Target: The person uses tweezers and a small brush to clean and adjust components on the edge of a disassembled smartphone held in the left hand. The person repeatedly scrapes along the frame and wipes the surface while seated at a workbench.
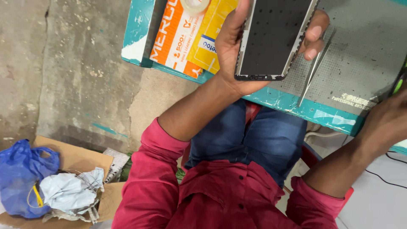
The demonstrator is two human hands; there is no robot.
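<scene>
A seated person's left hand (237,46) is gripping one dark phone screen panel (273,38) by its edges, fingers curled around it, above a grey work mat (364,55). One pair of tweezers (313,72) is lying on the mat. The right hand (388,118) is resting at the mat's edge; its grip cannot be made out. One orange box (178,38) is sitting beside the mat.

tweezers (314,70) and box (193,36) crowd mat (360,51), seemingly.
</scene>
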